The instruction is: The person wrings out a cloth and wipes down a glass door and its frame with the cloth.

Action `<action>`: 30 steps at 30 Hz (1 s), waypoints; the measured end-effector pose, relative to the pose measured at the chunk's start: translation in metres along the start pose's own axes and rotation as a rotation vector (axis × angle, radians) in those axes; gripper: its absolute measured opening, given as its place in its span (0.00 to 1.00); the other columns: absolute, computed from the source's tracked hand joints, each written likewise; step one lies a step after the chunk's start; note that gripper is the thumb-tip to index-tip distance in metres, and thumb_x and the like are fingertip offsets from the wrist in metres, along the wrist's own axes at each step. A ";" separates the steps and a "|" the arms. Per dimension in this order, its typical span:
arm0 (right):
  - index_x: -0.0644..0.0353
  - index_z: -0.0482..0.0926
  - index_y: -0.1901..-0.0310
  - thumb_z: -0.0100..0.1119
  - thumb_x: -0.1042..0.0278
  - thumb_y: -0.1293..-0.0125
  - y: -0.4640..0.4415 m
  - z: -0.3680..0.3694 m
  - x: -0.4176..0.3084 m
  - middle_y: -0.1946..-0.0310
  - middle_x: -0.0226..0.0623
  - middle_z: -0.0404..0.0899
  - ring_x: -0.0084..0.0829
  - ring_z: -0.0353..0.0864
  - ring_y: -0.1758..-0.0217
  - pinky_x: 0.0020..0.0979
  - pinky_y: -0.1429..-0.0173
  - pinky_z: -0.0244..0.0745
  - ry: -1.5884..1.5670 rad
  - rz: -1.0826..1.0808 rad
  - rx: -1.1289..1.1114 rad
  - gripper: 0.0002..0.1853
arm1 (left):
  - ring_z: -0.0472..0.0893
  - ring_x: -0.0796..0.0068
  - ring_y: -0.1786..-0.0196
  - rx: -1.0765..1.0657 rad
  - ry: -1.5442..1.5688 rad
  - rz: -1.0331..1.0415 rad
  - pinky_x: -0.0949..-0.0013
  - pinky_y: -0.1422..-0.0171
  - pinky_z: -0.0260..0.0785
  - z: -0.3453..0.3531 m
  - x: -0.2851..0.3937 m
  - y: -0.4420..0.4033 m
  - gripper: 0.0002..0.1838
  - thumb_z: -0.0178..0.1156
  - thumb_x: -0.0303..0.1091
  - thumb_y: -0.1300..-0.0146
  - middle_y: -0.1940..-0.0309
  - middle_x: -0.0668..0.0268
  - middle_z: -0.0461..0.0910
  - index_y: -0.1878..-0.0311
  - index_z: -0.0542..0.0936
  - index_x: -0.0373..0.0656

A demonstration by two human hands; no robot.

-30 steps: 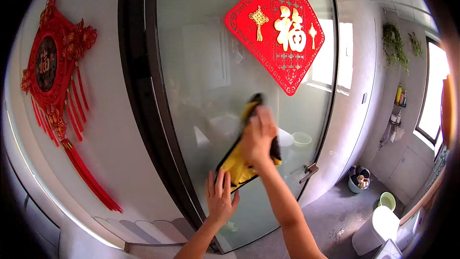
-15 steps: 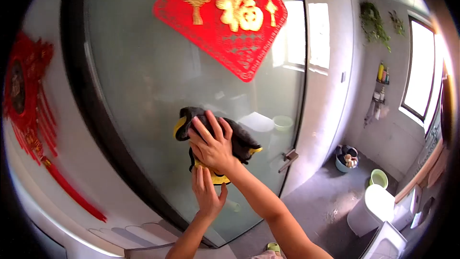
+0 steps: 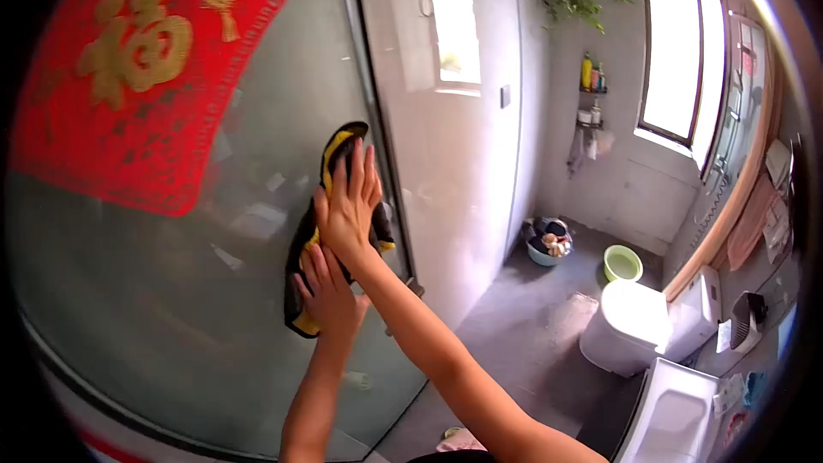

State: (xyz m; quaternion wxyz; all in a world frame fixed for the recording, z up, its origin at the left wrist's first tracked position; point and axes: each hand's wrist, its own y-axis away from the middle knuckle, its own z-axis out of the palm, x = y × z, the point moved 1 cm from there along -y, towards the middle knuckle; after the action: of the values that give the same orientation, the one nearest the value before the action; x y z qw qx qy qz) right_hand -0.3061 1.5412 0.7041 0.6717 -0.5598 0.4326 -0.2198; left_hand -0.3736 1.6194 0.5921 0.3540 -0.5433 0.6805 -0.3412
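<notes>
Black and yellow, a cloth (image 3: 305, 227) is pressed to a glass door (image 3: 189, 291) by two bare hands, just beside the door's dark edge (image 3: 375, 103). The right hand (image 3: 345, 210) lies over its upper part, fingers long and pointing up; the left hand (image 3: 333, 296) rests lower on the cloth, near the other wrist, thumb set apart. The grip on both sides looks released, palms and fingers pushing rather than clenching (the folds beneath them are out of sight).

Wiping the glass appears to be the step in hand. The next move seems to call for even pressure and some care at the edge, where what is probably the handle (image 3: 417, 287) shows, partly hidden by the right forearm (image 3: 454, 369).

A red ornament (image 3: 146, 77) with gold lettering hangs on the same pane, to the left and well apart from the cloth. Beyond, on the grey floor (image 3: 506, 326), a pale green basin (image 3: 623, 264) stands near a white toilet (image 3: 634, 317), under light from a tall window (image 3: 671, 56).
</notes>
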 end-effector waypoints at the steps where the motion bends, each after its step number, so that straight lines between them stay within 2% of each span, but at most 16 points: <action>1: 0.70 0.67 0.34 0.54 0.59 0.33 -0.006 0.002 0.013 0.22 0.53 0.48 0.54 0.43 0.18 0.51 0.22 0.41 0.014 0.027 0.001 0.30 | 0.53 0.46 0.20 0.072 -0.020 -0.005 0.36 0.23 0.49 0.007 0.012 -0.011 0.56 0.69 0.57 0.42 0.21 0.49 0.49 0.22 0.50 0.36; 3: 0.70 0.67 0.34 0.52 0.58 0.31 -0.012 0.007 0.035 0.22 0.53 0.48 0.53 0.43 0.18 0.51 0.23 0.43 0.000 0.065 0.016 0.30 | 0.55 0.51 0.20 0.149 -0.135 -0.002 0.39 0.23 0.52 0.020 0.030 -0.025 0.50 0.67 0.51 0.38 0.21 0.52 0.50 0.22 0.52 0.37; 7: 0.70 0.60 0.29 0.50 0.56 0.29 0.018 0.016 0.065 0.23 0.54 0.50 0.51 0.44 0.18 0.50 0.22 0.42 -0.011 0.264 -0.019 0.33 | 0.56 0.56 0.20 0.018 -0.123 0.068 0.44 0.23 0.54 0.040 0.026 -0.011 0.48 0.68 0.49 0.38 0.21 0.55 0.53 0.23 0.55 0.37; 11: 0.71 0.60 0.30 0.51 0.48 0.29 0.116 0.026 0.102 0.23 0.58 0.49 0.53 0.47 0.20 0.51 0.23 0.42 0.034 0.518 -0.102 0.37 | 0.59 0.60 0.22 -0.087 -0.138 0.199 0.52 0.24 0.57 0.064 0.021 0.057 0.52 0.75 0.50 0.46 0.23 0.59 0.58 0.24 0.60 0.40; 13: 0.70 0.60 0.30 0.53 0.46 0.31 0.156 0.029 0.114 0.23 0.60 0.49 0.54 0.48 0.20 0.52 0.22 0.42 0.003 0.705 -0.162 0.39 | 0.62 0.61 0.23 -0.092 -0.207 0.305 0.54 0.25 0.58 0.073 0.015 0.080 0.44 0.72 0.45 0.41 0.23 0.62 0.60 0.25 0.63 0.42; 14: 0.69 0.58 0.28 0.53 0.46 0.31 0.161 0.020 0.110 0.23 0.59 0.50 0.55 0.49 0.21 0.52 0.22 0.44 -0.066 0.921 -0.261 0.40 | 0.64 0.65 0.24 -0.067 -0.211 0.326 0.57 0.26 0.60 0.074 0.012 0.088 0.36 0.65 0.41 0.36 0.24 0.65 0.61 0.26 0.65 0.44; 15: 0.69 0.55 0.26 0.52 0.45 0.30 0.164 0.015 0.109 0.23 0.59 0.49 0.55 0.49 0.21 0.56 0.23 0.45 -0.131 0.921 -0.193 0.42 | 0.66 0.68 0.25 -0.049 -0.215 0.348 0.61 0.27 0.61 0.074 0.010 0.091 0.29 0.59 0.37 0.31 0.24 0.68 0.63 0.27 0.68 0.46; 16: 0.69 0.54 0.26 0.52 0.45 0.30 0.163 0.016 0.105 0.23 0.58 0.49 0.56 0.49 0.22 0.58 0.24 0.46 -0.090 1.021 -0.213 0.42 | 0.68 0.66 0.27 -0.053 0.031 0.310 0.61 0.29 0.63 0.066 0.010 0.088 0.27 0.54 0.29 0.29 0.24 0.67 0.63 0.27 0.67 0.44; 17: 0.68 0.52 0.25 0.52 0.46 0.30 0.165 0.016 0.101 0.23 0.58 0.48 0.57 0.49 0.22 0.60 0.25 0.46 -0.041 1.122 -0.237 0.42 | 0.68 0.66 0.27 -0.052 0.011 0.290 0.61 0.29 0.63 0.057 0.008 0.084 0.27 0.54 0.29 0.29 0.24 0.67 0.63 0.27 0.67 0.44; 19: 0.69 0.51 0.25 0.51 0.48 0.29 0.127 0.005 0.079 0.22 0.58 0.46 0.58 0.48 0.23 0.62 0.26 0.47 -0.086 1.060 -0.230 0.41 | 0.70 0.63 0.28 -0.084 0.147 0.288 0.60 0.30 0.64 0.033 0.004 0.055 0.28 0.53 0.27 0.30 0.25 0.65 0.64 0.27 0.67 0.42; 23: 0.68 0.62 0.30 0.52 0.58 0.28 0.035 -0.006 0.042 0.21 0.53 0.45 0.55 0.50 0.24 0.53 0.25 0.43 -0.187 0.311 -0.159 0.31 | 0.66 0.62 0.24 0.078 0.119 0.192 0.56 0.26 0.60 -0.027 -0.004 -0.037 0.28 0.52 0.24 0.32 0.24 0.62 0.63 0.27 0.68 0.40; 25: 0.70 0.62 0.30 0.52 0.62 0.31 -0.011 -0.008 0.028 0.21 0.52 0.46 0.52 0.47 0.20 0.53 0.24 0.41 -0.130 0.089 -0.092 0.31 | 0.58 0.60 0.21 0.008 0.181 0.149 0.49 0.22 0.52 -0.047 -0.006 -0.066 0.36 0.63 0.21 0.38 0.23 0.62 0.60 0.26 0.65 0.42; 26: 0.70 0.61 0.30 0.52 0.62 0.31 -0.014 -0.003 0.032 0.21 0.52 0.46 0.52 0.46 0.19 0.52 0.24 0.40 -0.119 0.121 -0.079 0.32 | 0.57 0.60 0.20 0.001 0.124 0.171 0.48 0.22 0.52 -0.047 -0.004 -0.071 0.38 0.65 0.19 0.42 0.23 0.61 0.60 0.26 0.65 0.40; 27: 0.71 0.61 0.30 0.52 0.62 0.31 -0.014 0.003 0.039 0.21 0.52 0.46 0.52 0.44 0.19 0.52 0.23 0.40 -0.106 0.149 -0.063 0.32 | 0.60 0.66 0.21 0.040 0.011 0.199 0.57 0.22 0.55 -0.042 -0.004 -0.072 0.29 0.53 0.25 0.33 0.23 0.66 0.62 0.28 0.68 0.40; 29: 0.71 0.58 0.28 0.52 0.62 0.32 0.016 0.011 0.062 0.21 0.57 0.45 0.54 0.42 0.18 0.51 0.21 0.36 -0.178 0.373 -0.068 0.35 | 0.55 0.62 0.20 -0.072 0.142 0.315 0.51 0.20 0.50 -0.026 -0.007 -0.062 0.33 0.57 0.21 0.38 0.22 0.62 0.59 0.27 0.66 0.37; 30: 0.71 0.56 0.27 0.53 0.61 0.32 0.048 0.021 0.080 0.22 0.58 0.46 0.55 0.44 0.19 0.51 0.21 0.37 -0.124 0.524 -0.054 0.36 | 0.55 0.64 0.19 -0.164 0.057 0.388 0.54 0.19 0.49 -0.021 -0.002 -0.056 0.30 0.53 0.24 0.36 0.22 0.63 0.58 0.28 0.67 0.36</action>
State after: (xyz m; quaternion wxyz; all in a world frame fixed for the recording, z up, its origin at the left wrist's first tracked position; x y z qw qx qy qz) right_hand -0.2556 1.5034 0.6320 0.7157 -0.4591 0.5263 0.0080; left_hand -0.3638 1.6137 0.6506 0.3481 -0.4194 0.8076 -0.2252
